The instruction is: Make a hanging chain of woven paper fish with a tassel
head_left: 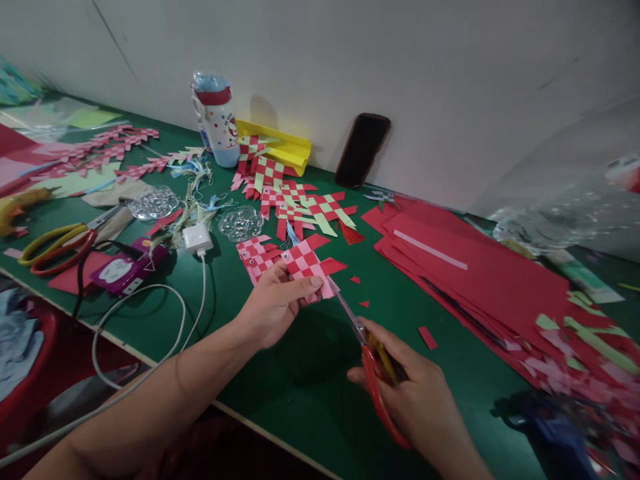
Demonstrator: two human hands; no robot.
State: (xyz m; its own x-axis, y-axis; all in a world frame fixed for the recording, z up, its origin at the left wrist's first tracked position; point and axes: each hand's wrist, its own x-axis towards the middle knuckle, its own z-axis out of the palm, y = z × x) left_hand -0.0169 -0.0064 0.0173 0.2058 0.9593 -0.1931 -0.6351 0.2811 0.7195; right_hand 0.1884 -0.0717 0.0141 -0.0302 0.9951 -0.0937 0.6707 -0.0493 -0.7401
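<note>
My left hand point(275, 300) pinches a woven red and pink paper fish point(306, 259) near the centre, thumb on top. A small eye shows at the fish's left end. My right hand point(413, 380) is closed around the handles of scissors point(369, 350) with red and yellow grips. The scissor blades reach up and left to the fish's lower right strip; whether they touch it is hard to tell. Another pink and red woven fish point(255, 259) lies just behind my left hand. Small red paper scraps point(364, 304) lie right of the blades.
Woven fish point(270, 175) are piled behind, beside a bottle point(219, 123). A phone point(363, 148) leans on the wall. Red paper sheets point(450, 260) lie right. Left are a purple power strip point(127, 268), a white cable point(181, 307), other scissors point(60, 247) and a bead tray point(241, 225).
</note>
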